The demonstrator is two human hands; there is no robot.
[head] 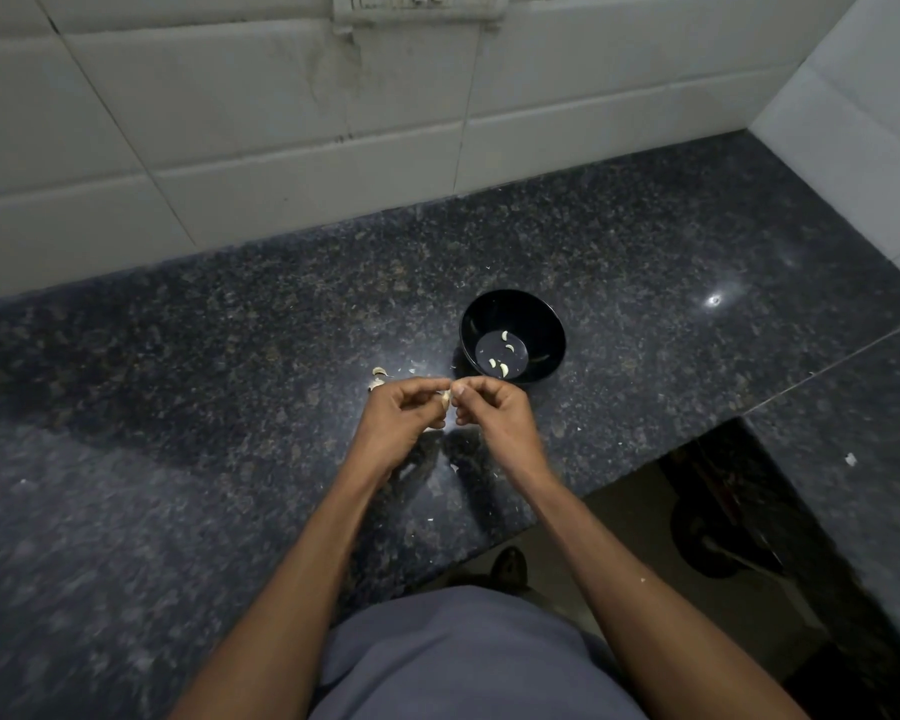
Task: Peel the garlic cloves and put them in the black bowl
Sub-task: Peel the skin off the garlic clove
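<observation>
Item: garlic clove [445, 398], just before black bowl [513, 335] on counter [178, 381]; left hand [404, 415], right hand [494, 413] fingers pinching it, apparently mid-peel; next: strip skin, drop into bowl

Head view looks steeply down, close above countertop [645, 262].

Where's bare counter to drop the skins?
Bare counter runs left of the hands to the wall, and right of the bowl to the corner. Crowded: peel scraps lie between the left hand and the bowl.
</observation>
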